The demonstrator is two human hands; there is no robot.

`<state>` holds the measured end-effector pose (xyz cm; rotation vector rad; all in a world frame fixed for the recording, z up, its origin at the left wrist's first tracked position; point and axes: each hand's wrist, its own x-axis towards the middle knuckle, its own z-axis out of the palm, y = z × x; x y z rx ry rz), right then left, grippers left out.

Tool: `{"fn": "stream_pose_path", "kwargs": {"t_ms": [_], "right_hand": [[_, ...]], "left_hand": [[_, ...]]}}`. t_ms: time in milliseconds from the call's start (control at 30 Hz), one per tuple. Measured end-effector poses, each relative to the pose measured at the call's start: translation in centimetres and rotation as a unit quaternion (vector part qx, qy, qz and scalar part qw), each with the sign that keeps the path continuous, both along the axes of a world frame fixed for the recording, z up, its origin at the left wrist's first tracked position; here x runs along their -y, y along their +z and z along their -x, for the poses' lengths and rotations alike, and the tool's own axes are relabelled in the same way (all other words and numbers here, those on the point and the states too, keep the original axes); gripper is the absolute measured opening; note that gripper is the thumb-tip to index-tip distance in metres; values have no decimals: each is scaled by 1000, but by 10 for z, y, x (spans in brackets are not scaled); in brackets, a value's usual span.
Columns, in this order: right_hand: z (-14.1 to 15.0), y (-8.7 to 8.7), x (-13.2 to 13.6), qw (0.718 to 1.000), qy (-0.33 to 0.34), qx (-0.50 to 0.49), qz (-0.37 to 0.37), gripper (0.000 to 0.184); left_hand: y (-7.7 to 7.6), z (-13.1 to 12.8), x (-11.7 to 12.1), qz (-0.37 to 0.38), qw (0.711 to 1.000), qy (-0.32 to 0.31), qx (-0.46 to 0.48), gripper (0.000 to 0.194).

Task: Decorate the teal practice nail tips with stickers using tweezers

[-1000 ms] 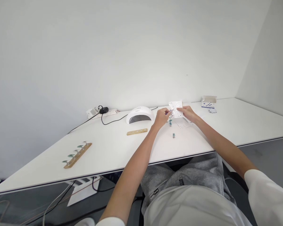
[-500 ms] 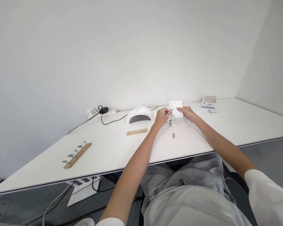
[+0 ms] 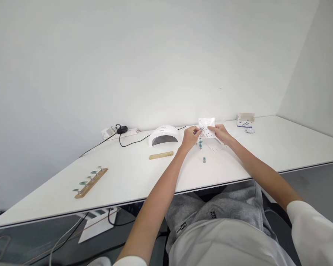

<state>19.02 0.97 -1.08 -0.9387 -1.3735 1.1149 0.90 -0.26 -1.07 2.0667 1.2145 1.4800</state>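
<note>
Between finger and thumb, my left hand (image 3: 191,137) pinches a pair of tweezers (image 3: 201,129), tips against a small white sticker sheet (image 3: 207,123) dotted with tiny dark and shiny marks. My right hand (image 3: 222,133) grips that sheet at its right edge, thumb in front, holding it upright above the table. Just below the hands stand a few teal nail tips (image 3: 200,144) on small stands. Nearer to me is one more teal nail tip (image 3: 204,159). A second sticker sheet (image 3: 215,146) lies flat beneath my right hand.
A white nail lamp (image 3: 164,133) stands left of my hands, with a bare wooden strip (image 3: 161,155) before it. Another wooden strip (image 3: 92,183) bears several green nail tips on stands. An opened small box (image 3: 245,120) sits at the back right; a power strip (image 3: 110,132) lies back left.
Both hands stay almost in place. The sticker sheet tilts very slightly, and the tweezers shift a little at its surface.
</note>
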Motion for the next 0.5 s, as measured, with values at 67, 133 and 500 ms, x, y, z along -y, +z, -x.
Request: {"fn": "stream_pose_path", "kwargs": {"t_ms": [67, 133, 500], "right_hand": [[1, 1, 0, 1000, -11, 4, -5, 29], [1, 1, 0, 1000, -21, 6, -11, 30], [1, 1, 0, 999, -29, 7, -22, 29]], "left_hand": [[1, 0, 1, 3, 1000, 4, 5, 20], [3, -1, 2, 9, 1000, 9, 5, 22], [3, 0, 1, 21, 999, 11, 34, 23]]}}
